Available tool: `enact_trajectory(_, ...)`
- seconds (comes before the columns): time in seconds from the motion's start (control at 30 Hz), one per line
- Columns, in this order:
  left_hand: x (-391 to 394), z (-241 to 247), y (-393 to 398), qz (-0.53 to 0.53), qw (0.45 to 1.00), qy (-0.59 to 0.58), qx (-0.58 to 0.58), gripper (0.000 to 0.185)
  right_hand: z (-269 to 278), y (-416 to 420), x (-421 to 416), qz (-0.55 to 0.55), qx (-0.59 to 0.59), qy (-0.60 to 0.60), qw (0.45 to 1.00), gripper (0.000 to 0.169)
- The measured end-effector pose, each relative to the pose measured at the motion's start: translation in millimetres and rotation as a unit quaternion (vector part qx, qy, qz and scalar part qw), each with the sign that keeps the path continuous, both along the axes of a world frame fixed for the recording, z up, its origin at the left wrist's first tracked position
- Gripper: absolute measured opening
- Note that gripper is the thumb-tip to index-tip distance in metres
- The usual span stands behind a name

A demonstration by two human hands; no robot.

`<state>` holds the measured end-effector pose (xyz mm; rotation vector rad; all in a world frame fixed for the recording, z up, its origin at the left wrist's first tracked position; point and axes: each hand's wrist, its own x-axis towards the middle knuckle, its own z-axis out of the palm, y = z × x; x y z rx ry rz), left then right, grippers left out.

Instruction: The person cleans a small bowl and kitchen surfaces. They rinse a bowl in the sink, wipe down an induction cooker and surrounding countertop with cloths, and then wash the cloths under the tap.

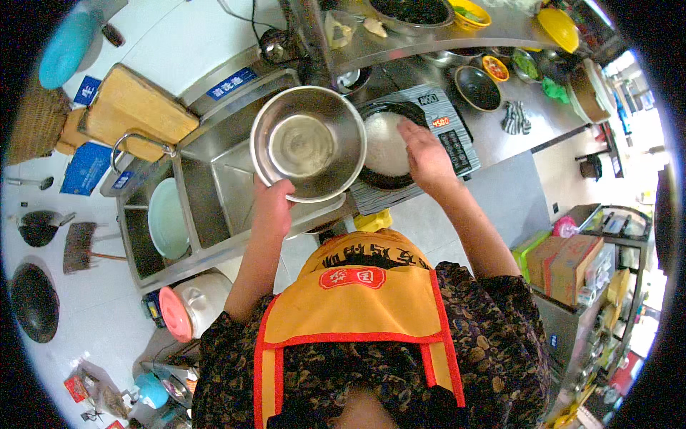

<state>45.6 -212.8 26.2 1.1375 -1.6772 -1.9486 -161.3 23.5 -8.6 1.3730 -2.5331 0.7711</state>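
My left hand (pixel 276 206) grips the near rim of a round stainless steel bowl (pixel 343 155). The bowl is held over the sink edge, beside a black pot; a shallow layer of what looks like cloudy liquid (pixel 303 145) covers its bottom. Inside the black pot (pixel 391 183) is a white mass (pixel 385 142), possibly rice. My right hand (pixel 429 158) reaches over the pot's right side, fingertips at the white contents. Whether those fingers pinch anything is hidden. Under the pot lies a flat cooktop (pixel 455 137) with a lit display.
A steel double sink (pixel 241 187) holds a pale green basin (pixel 170 220) in its left compartment. Cutting boards (pixel 139 115) lean behind a curved tap (pixel 126 139). Right of the cooktop are a dark bowl (pixel 478 88) and a striped cloth (pixel 515 118). A steel shelf (pixel 504 35) runs above.
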Motion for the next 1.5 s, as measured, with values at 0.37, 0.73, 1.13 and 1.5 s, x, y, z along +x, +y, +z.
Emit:
enact_trajectory(0.37, 42, -6, -21, 0.159, 0.987, 0.025, 0.017, 0.043, -13, 0, 40, 0.075, 0.031, -0.002, 0.997, 0.042)
enact_trajectory(0.73, 90, -4, -28, 0.241, 0.971, 0.003, 0.002, 0.065, -3, -28, 12, 0.001, -0.054, 0.005, 0.999, 0.045)
enact_trajectory(1.13, 102, -19, -141, 0.144, 0.989, 0.027, -0.009, 0.055, -2, -93, -19, -0.214, 0.019, 0.150, 0.965, 0.043)
enact_trajectory(1.5, 88, -27, -238, -0.024, 0.996, 0.017, -0.079, 0.072, -4, -226, 131, -0.017, 0.111, -0.012, 0.994, 0.042)
